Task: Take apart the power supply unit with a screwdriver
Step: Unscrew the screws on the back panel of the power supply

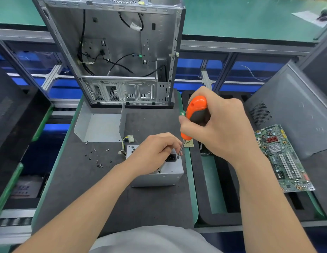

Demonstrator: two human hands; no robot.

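Observation:
The grey metal power supply unit (168,175) stands on the dark foam mat (108,194), its black mains socket facing up. My left hand (155,152) lies on top of the unit with fingers curled over its upper face, holding it steady. My right hand (219,126) grips an orange and black screwdriver (195,114). The thin shaft slants down to the left, and its tip sits at a screw beside the socket on the unit's top right corner. A bundle of yellow and black wires (126,143) leaves the unit at its far left side.
Several loose screws (98,159) lie on the mat to the left. A bent metal cover (100,125) and an emptied computer case (120,57) stand behind. A green motherboard (283,157) rests on the right tray, beside a grey case panel (294,110).

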